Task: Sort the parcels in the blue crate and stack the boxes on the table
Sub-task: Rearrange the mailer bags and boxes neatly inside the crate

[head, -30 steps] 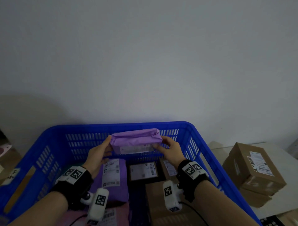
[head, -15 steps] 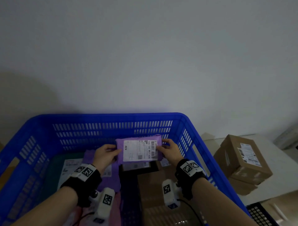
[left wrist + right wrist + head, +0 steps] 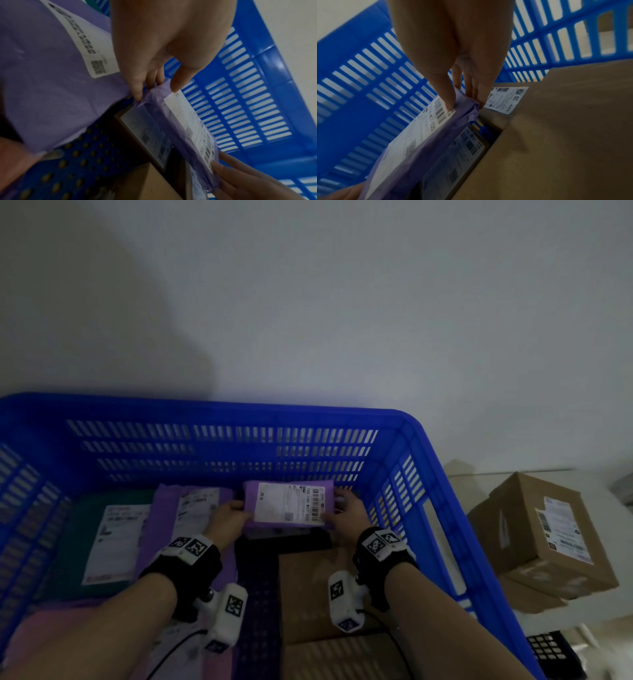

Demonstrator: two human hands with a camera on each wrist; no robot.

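Note:
A small purple parcel (image 3: 289, 505) with a white label facing up hangs low inside the blue crate (image 3: 219, 419), near its far wall. My left hand (image 3: 228, 518) pinches the parcel's left end (image 3: 154, 92), thumb on top and fingers beneath. My right hand (image 3: 346, 513) pinches the right end (image 3: 462, 106) the same way. Just under the parcel lies a dark flat parcel (image 3: 145, 129) with a label. A brown cardboard box (image 3: 308, 594) sits in the crate under my right wrist.
Inside the crate also lie a larger purple parcel (image 3: 178, 508), a dark green parcel (image 3: 102, 535) and a pink one (image 3: 41, 635). Two stacked cardboard boxes (image 3: 544, 539) stand on the white table (image 3: 459, 484) to the right. A black grid crate (image 3: 551, 652) shows at bottom right.
Both hands have lowered the small purple parcel from rim height down into the crate and turned it so its label faces up. The head view has tilted downward.

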